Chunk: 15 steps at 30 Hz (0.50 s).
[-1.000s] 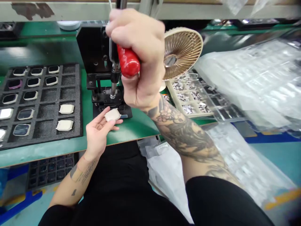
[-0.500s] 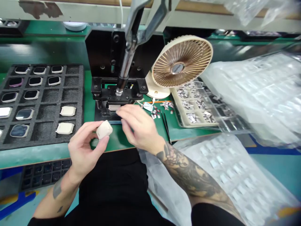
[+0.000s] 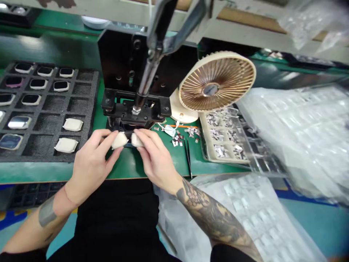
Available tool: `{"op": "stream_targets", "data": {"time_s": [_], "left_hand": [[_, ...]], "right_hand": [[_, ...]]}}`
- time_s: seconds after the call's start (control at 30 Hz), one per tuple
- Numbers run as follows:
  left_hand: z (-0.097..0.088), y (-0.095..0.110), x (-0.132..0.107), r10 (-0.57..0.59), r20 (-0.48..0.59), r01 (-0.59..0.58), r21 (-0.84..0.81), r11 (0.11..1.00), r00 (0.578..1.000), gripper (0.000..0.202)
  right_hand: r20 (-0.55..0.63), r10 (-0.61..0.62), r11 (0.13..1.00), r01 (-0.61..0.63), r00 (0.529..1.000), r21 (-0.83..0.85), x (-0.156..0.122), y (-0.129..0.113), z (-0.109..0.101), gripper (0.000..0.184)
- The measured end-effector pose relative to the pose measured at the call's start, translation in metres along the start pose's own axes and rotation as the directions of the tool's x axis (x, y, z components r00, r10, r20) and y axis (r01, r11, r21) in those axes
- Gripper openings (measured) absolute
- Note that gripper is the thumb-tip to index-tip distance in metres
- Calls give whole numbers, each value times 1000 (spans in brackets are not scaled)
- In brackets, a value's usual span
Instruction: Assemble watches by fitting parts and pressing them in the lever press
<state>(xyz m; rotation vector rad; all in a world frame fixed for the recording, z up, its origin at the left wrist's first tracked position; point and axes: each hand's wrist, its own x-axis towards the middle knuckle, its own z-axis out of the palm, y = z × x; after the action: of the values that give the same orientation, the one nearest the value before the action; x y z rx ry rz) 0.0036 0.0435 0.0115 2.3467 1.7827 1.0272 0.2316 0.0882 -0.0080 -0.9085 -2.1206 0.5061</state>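
My left hand (image 3: 91,163) pinches a cream watch case (image 3: 119,140) between thumb and fingers, just in front of the black hand press (image 3: 133,105). My right hand (image 3: 154,156) grips a second cream case (image 3: 136,140) right beside the first, at the press base. The press lever (image 3: 155,47) stands raised with no hand on it. Left of the press lies a black foam tray (image 3: 81,105) with watch cases in its pockets; two cream ones (image 3: 72,124) sit in its near right column.
A small beige fan (image 3: 216,82) stands right of the press. A clear compartment box (image 3: 223,138) of small parts, loose scraps and black tweezers (image 3: 188,158) lie on the green bench. Clear plastic blister sheets (image 3: 297,120) fill the right side and my lap.
My right hand let go of the red lever handle, came down to the press base and now holds a second case. My left hand lifted its case toward the press.
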Motion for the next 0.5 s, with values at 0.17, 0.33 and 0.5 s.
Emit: {"op": "stream_targets", "data": {"time_s": [0.17,0.33,0.5], "left_hand": [[19,12,40,-62,241,-20,323,946,969,33],[19,19,54,-114,450,-48,333,942,886,51],[30,33,33,-96,454,-112,411,905,886,64]], "right_hand": [[-71,70,997,-71,995,-15,-24,4,-25,56],[-86,10,997,-16,996,-73,-26,8,-29,56],[-90,-124,988,114,988,-103,-14,-2,-27,64]]}}
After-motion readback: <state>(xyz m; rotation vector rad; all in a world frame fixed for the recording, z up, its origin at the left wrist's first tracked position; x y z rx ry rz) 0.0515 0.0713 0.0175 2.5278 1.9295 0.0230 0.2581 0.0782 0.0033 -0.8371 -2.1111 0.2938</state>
